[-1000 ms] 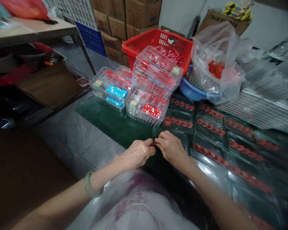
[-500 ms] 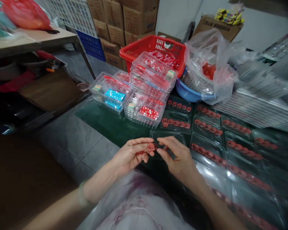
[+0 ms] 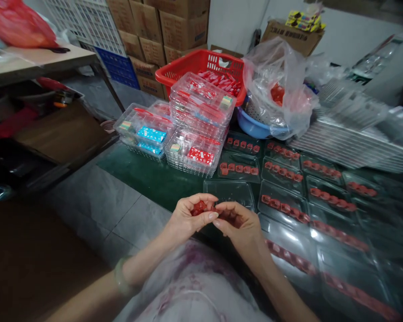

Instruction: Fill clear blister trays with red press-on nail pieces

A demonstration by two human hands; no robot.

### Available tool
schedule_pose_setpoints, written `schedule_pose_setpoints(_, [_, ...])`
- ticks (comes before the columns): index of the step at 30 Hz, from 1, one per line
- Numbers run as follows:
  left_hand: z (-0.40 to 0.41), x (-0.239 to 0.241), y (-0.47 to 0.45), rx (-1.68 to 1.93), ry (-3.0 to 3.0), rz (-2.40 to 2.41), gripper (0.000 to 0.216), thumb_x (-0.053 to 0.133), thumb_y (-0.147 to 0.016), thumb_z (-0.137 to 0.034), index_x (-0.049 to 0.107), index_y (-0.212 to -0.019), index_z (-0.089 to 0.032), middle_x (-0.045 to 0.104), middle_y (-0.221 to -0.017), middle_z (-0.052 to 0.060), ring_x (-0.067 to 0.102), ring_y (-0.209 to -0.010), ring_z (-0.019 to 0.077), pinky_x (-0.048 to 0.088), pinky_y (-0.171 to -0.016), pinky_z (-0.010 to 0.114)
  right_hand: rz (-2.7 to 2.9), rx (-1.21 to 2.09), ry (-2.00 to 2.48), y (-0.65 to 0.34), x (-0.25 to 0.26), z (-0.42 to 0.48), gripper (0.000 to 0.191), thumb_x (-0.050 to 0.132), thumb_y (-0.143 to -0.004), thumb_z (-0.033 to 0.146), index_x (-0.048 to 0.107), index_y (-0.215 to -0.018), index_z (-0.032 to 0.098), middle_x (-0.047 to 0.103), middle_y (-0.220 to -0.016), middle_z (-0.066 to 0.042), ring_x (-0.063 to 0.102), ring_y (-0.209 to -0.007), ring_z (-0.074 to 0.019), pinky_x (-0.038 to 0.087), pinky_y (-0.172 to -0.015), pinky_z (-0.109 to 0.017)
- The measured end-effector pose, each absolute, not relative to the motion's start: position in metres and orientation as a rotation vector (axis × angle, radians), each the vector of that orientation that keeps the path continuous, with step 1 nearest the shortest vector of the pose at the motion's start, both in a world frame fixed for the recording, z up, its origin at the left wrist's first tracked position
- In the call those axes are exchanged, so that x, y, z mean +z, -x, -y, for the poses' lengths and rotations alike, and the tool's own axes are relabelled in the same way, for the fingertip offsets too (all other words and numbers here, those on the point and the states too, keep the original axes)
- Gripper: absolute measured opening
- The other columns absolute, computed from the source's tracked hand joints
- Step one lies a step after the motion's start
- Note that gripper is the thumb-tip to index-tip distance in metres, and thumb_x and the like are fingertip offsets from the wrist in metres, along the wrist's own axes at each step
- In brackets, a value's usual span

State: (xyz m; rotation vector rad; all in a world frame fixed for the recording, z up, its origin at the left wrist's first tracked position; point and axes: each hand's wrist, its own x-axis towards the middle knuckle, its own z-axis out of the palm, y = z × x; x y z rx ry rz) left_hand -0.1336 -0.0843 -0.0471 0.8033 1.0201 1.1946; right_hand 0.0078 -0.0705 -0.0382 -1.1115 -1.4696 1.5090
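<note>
My left hand [image 3: 188, 215] is cupped palm-up and holds several small red pieces [image 3: 199, 207]. My right hand [image 3: 239, 226] touches it, fingers curled over more of the red pieces. Both hover over the near edge of the green table [image 3: 154, 174]. Just beyond my hands lies an empty clear plastic tray [image 3: 229, 191]. To its right lie rows of clear trays [image 3: 282, 205], each holding a line of red pieces.
Stacks of filled clear boxes [image 3: 198, 120] stand at the back left of the table. Behind them are a red basket [image 3: 204, 67], a blue bowl [image 3: 255, 127] and a plastic bag [image 3: 278, 89] of red parts. Empty tray stacks [image 3: 356, 134] lie at right. Cardboard boxes [image 3: 174, 27] line the wall.
My hands lifted off the table edge and came toward me. The left hand turned palm-up with red pieces in it, and the right closed in against it.
</note>
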Motion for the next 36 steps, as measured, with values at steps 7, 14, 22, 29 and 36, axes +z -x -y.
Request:
schedule_pose_setpoints(7, [0.085, -0.047, 0.135, 0.979, -0.734, -0.938, 0.023, 0.067, -0.062, -0.025, 0.057, -0.078, -0.012, 0.054, -0.062, 0.000, 0.036, -0.041, 0.0016, 0.020, -0.037, 0.015, 1.388, 1.665, 1.056, -0.015, -0.040, 0.075, 0.018, 0.060, -0.070, 0.021, 0.053, -0.086, 0.019, 0.051, -0.073, 0.002, 0.047, -0.058, -0.0062, 0.039, -0.048, -0.016])
schedule_pose_setpoints(14, [0.084, -0.044, 0.133, 0.882, -0.541, -0.837, 0.020, 0.066, -0.065, -0.025, 0.051, -0.061, -0.012, 0.036, -0.043, -0.006, 0.026, -0.036, 0.0007, 0.011, -0.036, 0.016, 1.552, 1.380, 1.082, -0.015, -0.042, 0.079, 0.010, 0.051, -0.075, 0.014, 0.053, -0.084, 0.019, 0.051, -0.073, 0.002, 0.048, -0.063, -0.0081, 0.039, -0.056, -0.019])
schedule_pose_setpoints(22, [0.082, -0.040, 0.121, 0.843, -0.216, -0.786, 0.021, 0.061, -0.070, -0.030, 0.055, -0.067, -0.010, 0.040, -0.052, -0.003, 0.029, -0.038, 0.0005, 0.010, -0.034, 0.015, 1.723, 1.130, 1.039, -0.025, -0.033, 0.077, 0.015, 0.051, -0.075, 0.011, 0.056, -0.085, 0.021, 0.055, -0.081, 0.000, 0.052, -0.072, -0.0110, 0.042, -0.063, -0.023])
schedule_pose_setpoints(29, [0.086, -0.033, 0.119, 0.840, -0.203, -0.840, 0.026, 0.059, -0.071, -0.033, 0.057, -0.062, -0.009, 0.043, -0.051, -0.001, 0.031, -0.035, 0.0007, 0.012, -0.032, 0.014, 2.054, 1.065, 1.025, -0.034, -0.021, 0.071, 0.018, 0.051, -0.077, 0.014, 0.058, -0.091, 0.021, 0.056, -0.080, -0.001, 0.052, -0.072, -0.0107, 0.041, -0.065, -0.023])
schedule_pose_setpoints(36, [0.091, -0.029, 0.155, 0.947, -0.192, -1.020, 0.021, 0.060, -0.071, -0.027, 0.064, -0.084, -0.010, 0.055, -0.074, 0.005, 0.050, -0.058, 0.0050, 0.040, -0.050, 0.013, 1.995, 0.846, 1.216, -0.039, -0.035, 0.042, 0.010, 0.052, -0.077, 0.020, 0.060, -0.084, 0.020, 0.058, -0.081, -0.002, 0.052, -0.071, -0.0122, 0.041, -0.063, -0.024])
